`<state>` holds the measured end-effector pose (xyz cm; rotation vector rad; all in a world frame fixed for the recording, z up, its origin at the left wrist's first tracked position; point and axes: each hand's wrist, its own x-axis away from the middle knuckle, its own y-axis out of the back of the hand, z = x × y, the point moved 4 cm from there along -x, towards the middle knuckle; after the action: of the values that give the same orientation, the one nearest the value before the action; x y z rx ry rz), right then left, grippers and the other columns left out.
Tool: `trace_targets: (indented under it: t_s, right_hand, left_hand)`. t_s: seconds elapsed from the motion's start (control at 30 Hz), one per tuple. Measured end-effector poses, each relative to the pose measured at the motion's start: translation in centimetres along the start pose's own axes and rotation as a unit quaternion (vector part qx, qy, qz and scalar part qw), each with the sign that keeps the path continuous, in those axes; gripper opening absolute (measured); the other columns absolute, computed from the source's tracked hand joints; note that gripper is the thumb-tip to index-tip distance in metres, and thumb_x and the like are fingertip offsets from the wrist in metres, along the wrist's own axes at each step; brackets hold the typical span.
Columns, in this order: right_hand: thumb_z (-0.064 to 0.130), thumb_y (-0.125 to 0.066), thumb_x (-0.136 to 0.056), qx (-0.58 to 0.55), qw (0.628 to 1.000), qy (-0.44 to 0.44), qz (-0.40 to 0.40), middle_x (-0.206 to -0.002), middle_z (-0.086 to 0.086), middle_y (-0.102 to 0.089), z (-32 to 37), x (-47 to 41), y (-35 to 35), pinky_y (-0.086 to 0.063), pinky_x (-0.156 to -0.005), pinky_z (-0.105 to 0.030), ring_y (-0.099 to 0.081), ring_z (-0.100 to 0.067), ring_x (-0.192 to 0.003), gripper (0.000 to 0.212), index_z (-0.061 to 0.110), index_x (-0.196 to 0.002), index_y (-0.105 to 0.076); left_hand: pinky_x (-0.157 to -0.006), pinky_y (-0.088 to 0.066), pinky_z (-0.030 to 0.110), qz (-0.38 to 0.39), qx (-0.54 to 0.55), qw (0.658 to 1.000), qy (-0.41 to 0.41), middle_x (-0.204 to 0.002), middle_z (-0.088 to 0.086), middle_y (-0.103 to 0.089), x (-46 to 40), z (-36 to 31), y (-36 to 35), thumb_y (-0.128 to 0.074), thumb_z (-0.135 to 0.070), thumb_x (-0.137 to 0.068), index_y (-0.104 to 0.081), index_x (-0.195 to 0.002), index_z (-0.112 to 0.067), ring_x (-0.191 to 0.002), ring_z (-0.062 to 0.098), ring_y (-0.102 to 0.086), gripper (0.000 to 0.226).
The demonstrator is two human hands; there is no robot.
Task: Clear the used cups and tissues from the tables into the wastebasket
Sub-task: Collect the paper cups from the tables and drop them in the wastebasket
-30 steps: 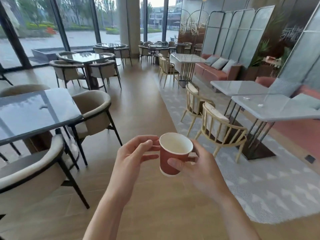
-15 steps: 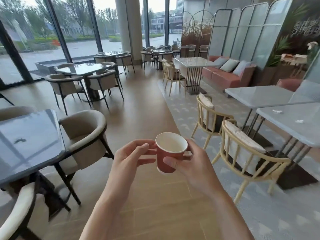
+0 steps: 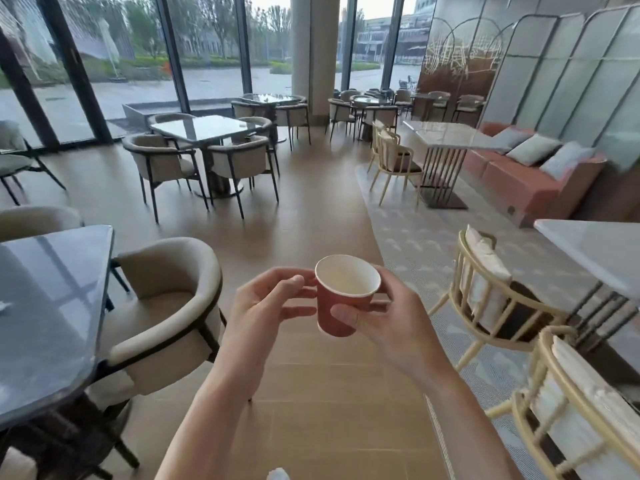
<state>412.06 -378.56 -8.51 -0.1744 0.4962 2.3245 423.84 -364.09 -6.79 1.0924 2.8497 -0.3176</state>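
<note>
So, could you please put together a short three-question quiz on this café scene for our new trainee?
1. True or false: the red paper cup stands on the dark table.
2. Which hand has its thumb across the cup's front? A. left hand B. right hand
3. Fill in: no liquid shows inside the cup, so it looks ____.

Key:
1. False; it is held up in the aisle between both hands.
2. B.
3. Empty.
</note>
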Motion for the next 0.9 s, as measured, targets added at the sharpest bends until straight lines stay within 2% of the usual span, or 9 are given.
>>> trace_targets:
  t_s: [0.23,0.43,0.57,0.7,0.9]
  right_hand:
    - [0.049,-0.086,-0.059,-0.001,0.999,-0.018,-0.044,-0.104,0.017,-0.075,-4.8,-20.1,-0.4,-0.051,-0.075,-0.013,-0.069,0.002,-0.095,0.066,0.031,-0.120,-0.067]
    - [0.048,-0.086,-0.059,-0.008,0.996,-0.022,-0.081,-0.104,0.013,-0.075,-7.1,-35.4,1.3,-0.054,-0.079,-0.018,-0.070,-0.003,-0.095,0.063,0.031,-0.116,-0.067]
    - [0.049,-0.085,-0.059,-0.020,0.994,-0.014,-0.110,-0.105,0.015,-0.075,-10.7,-44.4,2.0,-0.054,-0.079,-0.017,-0.069,-0.002,-0.097,0.066,0.027,-0.118,-0.068]
    - [0.047,-0.085,-0.059,-0.028,0.995,-0.011,-0.099,-0.102,0.021,-0.074,-15.6,-54.4,2.3,-0.054,-0.079,-0.017,-0.069,-0.001,-0.093,0.062,0.029,-0.116,-0.068]
    - [0.055,-0.088,-0.059,-0.059,0.994,0.002,-0.089,-0.104,0.012,-0.076,-21.2,-72.4,2.8,-0.055,-0.077,-0.019,-0.072,-0.005,-0.094,0.066,0.027,-0.117,-0.068]
  left_hand:
    - [-0.073,-0.059,0.030,0.045,0.012,0.999,0.006,-0.098,0.013,-0.078,-22.4,3.0,-1.2,-0.051,-0.004,-0.101,-0.077,-0.096,-0.006,-0.098,0.029,-0.073,0.026]
    - [-0.075,-0.060,0.032,0.084,0.004,0.996,-0.005,-0.097,0.011,-0.078,-38.7,2.9,-3.9,-0.052,-0.003,-0.100,-0.077,-0.096,-0.007,-0.098,0.028,-0.073,0.025]
    - [-0.078,-0.059,0.033,0.095,-0.016,0.995,-0.014,-0.099,0.012,-0.077,-48.5,4.8,-5.9,-0.053,-0.002,-0.100,-0.077,-0.097,-0.009,-0.099,0.026,-0.073,0.025]
    - [-0.078,-0.058,0.034,0.086,-0.017,0.996,-0.009,-0.098,0.011,-0.078,-58.6,8.2,-7.1,-0.052,-0.003,-0.100,-0.076,-0.097,-0.008,-0.098,0.025,-0.074,0.026]
    - [-0.079,-0.055,0.035,0.041,-0.035,0.998,-0.018,-0.099,0.010,-0.078,-75.9,10.4,-9.7,-0.051,-0.004,-0.101,-0.077,-0.098,-0.008,-0.098,0.026,-0.074,0.027]
